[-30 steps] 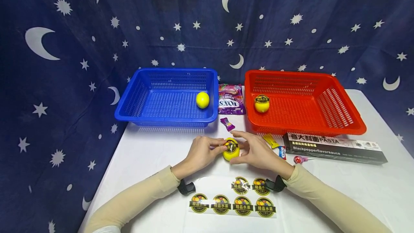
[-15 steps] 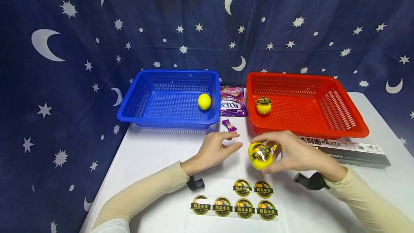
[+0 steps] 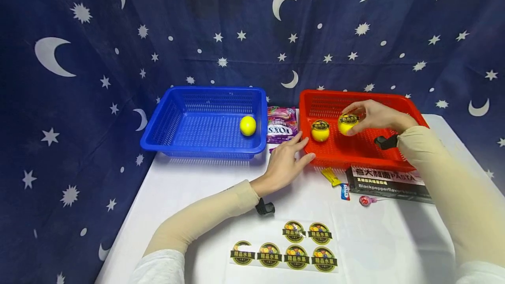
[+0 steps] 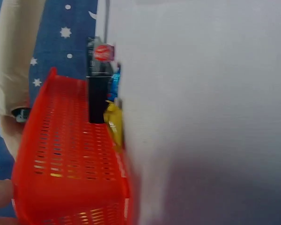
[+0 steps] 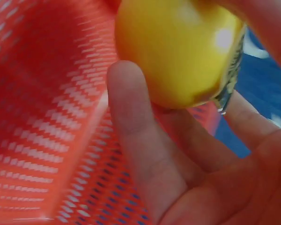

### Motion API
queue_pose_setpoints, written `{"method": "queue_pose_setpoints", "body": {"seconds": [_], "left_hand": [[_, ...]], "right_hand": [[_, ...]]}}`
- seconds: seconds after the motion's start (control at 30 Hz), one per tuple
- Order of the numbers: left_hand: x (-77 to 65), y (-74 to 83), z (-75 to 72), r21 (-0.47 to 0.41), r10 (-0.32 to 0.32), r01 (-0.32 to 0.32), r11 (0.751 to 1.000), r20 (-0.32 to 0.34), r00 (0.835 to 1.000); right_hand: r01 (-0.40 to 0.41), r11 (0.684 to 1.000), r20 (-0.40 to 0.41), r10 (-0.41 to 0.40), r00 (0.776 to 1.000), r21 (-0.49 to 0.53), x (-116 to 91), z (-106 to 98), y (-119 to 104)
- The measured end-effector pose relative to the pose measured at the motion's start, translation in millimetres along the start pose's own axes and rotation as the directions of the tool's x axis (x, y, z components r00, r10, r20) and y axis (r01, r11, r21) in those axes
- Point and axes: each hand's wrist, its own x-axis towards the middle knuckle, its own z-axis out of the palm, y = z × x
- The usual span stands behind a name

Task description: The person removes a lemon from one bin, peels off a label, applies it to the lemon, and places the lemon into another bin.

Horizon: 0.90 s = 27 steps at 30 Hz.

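Note:
My right hand (image 3: 378,115) holds a yellow lemon (image 3: 345,127) above the floor of the red basket (image 3: 372,159), thumb and fingers around it. A round black-and-gold sticker (image 3: 349,118) is on this lemon, and its edge stands away from the skin in the right wrist view. Another stickered lemon (image 3: 320,135) sits in the basket's left part. My left hand (image 3: 285,166) is at the basket's near-left corner, fingers extended and touching the rim. On the table in front lies a clear sheet (image 3: 284,270) with several of the same stickers.
A blue basket (image 3: 205,149) with one plain lemon (image 3: 247,126) stands at the left. Between the baskets lies a purple candy bag (image 3: 282,122). Before the red basket are a pasta box (image 3: 388,187), a yellow wrapped candy (image 3: 330,176), a blue wrapped candy (image 3: 345,191) and a lollipop (image 3: 366,200).
My left hand let go of the lemon and moved right to the red basket's rim. My right hand carried the stickered lemon from the table's middle up and right into the red basket.

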Motion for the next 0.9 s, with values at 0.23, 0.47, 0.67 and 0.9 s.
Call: {"method": "queue_pose_setpoints", "body": {"seconds": [0.23, 0.47, 0.67, 0.9], "left_hand": [[0.6, -4.0, 2.8, -0.006, 0.015, -0.016, 1.000, -0.027, 1.000], [1.6, -5.0, 1.9, -0.002, 0.015, -0.015, 1.000, -0.031, 0.999], [0.8, -5.3, 1.5, -0.004, 0.012, -0.012, 1.000, -0.037, 0.999], [1.6, -4.9, -2.3, 0.016, 0.009, -0.008, 1.000, -0.025, 1.000]], "right_hand": [[-0.046, 0.999, 0.096, 0.048, 0.994, -0.024, 19, 24, 15], [-0.041, 0.999, 0.100, 0.043, 0.994, -0.017, 24, 28, 22], [-0.047, 0.998, 0.119, 0.050, 0.992, -0.031, 22, 29, 19], [-0.013, 1.000, 0.093, 0.013, 0.996, 0.008, 7, 17, 10]]}}
